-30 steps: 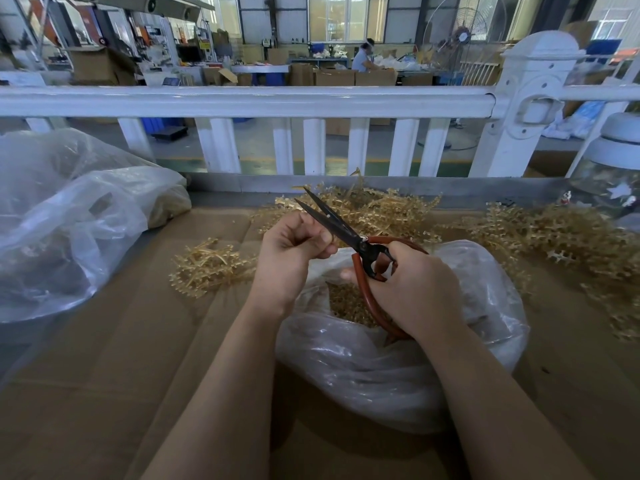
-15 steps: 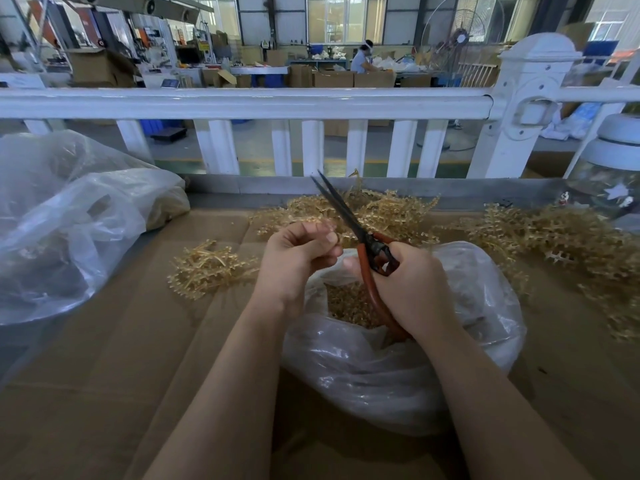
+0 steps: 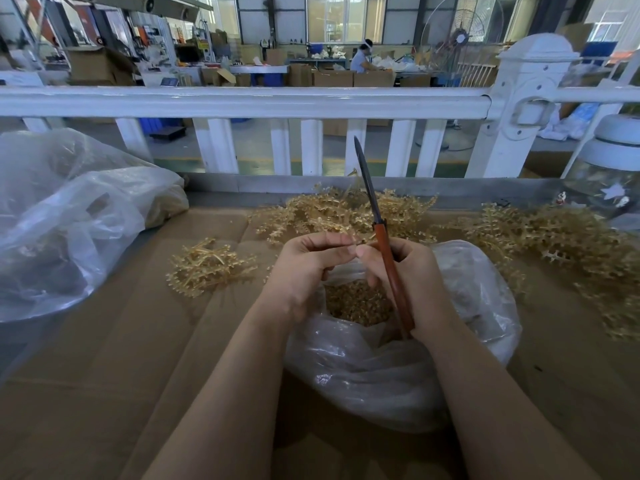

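At frame centre above the bag [image 3: 381, 375], left hand [image 3: 304, 268] fingers pinch a thin gold sprig [image 3: 360, 241], likely light and brittle, best held by its stem, while right hand [image 3: 412, 282] fingers curl round the scissors [image 3: 391, 271].

- Surface [image 3: 104, 375] covered in brown cardboard
- Clear bag [image 3: 69, 220] at left
- Second bag [image 3: 381, 375] near middle, golden bits inside
- Golden sprigs: small heap [image 3: 207, 268] left of it, back heap [image 3: 329, 209], right heap [image 3: 571, 244]
- Jar [image 3: 609, 174] far right

Head-worn wide-angle view, forward and down, close above left hand [image 3: 304, 271], right hand [image 3: 420, 285] and cardboard table [image 3: 114, 358]
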Demonstrator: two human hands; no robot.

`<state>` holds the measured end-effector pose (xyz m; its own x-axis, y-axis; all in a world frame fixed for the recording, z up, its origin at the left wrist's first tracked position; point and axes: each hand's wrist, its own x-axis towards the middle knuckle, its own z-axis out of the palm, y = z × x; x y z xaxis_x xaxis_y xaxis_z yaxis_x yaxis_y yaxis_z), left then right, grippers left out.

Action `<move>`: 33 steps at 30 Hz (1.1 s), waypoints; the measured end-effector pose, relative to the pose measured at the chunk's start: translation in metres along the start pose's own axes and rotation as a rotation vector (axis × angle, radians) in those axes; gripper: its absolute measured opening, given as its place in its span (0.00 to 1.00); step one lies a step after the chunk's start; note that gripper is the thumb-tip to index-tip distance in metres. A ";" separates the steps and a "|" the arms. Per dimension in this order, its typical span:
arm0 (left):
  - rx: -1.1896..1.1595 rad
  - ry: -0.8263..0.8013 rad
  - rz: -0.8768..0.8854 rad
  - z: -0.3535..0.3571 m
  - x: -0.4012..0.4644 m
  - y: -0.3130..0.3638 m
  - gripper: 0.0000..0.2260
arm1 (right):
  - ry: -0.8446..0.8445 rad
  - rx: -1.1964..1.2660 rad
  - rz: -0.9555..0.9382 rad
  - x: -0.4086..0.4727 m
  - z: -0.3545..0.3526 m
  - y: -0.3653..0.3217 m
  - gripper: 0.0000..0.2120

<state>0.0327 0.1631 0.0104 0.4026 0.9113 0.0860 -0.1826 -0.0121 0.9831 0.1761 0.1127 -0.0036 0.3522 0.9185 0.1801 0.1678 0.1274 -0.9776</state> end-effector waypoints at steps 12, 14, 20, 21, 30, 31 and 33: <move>-0.068 -0.007 -0.040 -0.004 0.000 0.002 0.06 | -0.025 -0.083 -0.052 -0.001 0.002 -0.004 0.05; -0.118 -0.007 -0.046 -0.003 0.000 0.003 0.03 | -0.032 -0.090 -0.070 -0.001 0.002 -0.003 0.04; -0.116 0.062 0.004 -0.004 0.001 0.000 0.08 | -0.010 -0.150 -0.122 -0.001 0.002 0.000 0.05; -0.110 0.062 0.024 -0.004 0.001 0.000 0.09 | 0.009 -0.160 -0.130 0.000 0.002 0.001 0.05; -0.060 0.113 0.172 -0.008 0.004 -0.001 0.17 | 0.126 -0.550 -0.193 -0.002 -0.005 0.010 0.26; -0.054 0.126 0.176 -0.008 0.004 -0.001 0.18 | 0.119 -0.604 -0.224 -0.003 -0.006 0.010 0.27; -0.016 0.141 0.189 -0.009 0.003 0.000 0.17 | 0.112 -0.692 -0.287 -0.004 -0.005 0.011 0.29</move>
<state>0.0258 0.1697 0.0090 0.2305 0.9420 0.2440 -0.2575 -0.1828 0.9488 0.1813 0.1087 -0.0143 0.2927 0.8365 0.4633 0.7938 0.0576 -0.6055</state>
